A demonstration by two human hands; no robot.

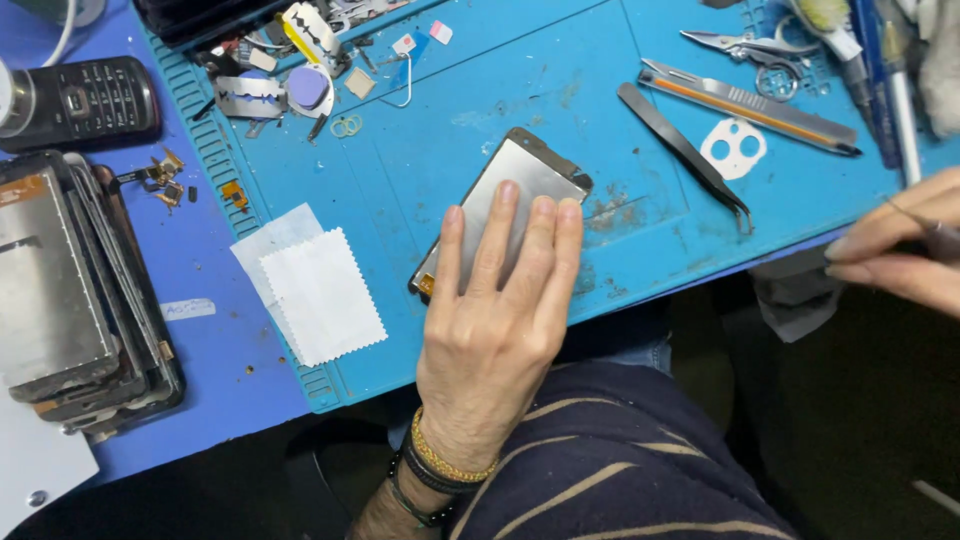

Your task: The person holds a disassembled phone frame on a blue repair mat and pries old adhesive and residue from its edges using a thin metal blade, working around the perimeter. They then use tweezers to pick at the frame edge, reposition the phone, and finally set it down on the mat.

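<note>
Head view: blue work mat (640,60) carries a grey phone screen panel (510,185) lying flat near its front edge, left hand (495,310) spread open and pressing it down with flat fingers. Panel looks thin, stiff, light and crack-prone, probably slick, so best held by its long edges. Right hand (895,255), cut off at frame edge, pinches a thin dark tool (935,235) whose tip is hard to make out

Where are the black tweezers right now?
In the head view, the black tweezers lie on the blue work mat at upper right, between the phone screen panel and the white camera-hole cutout.
</note>
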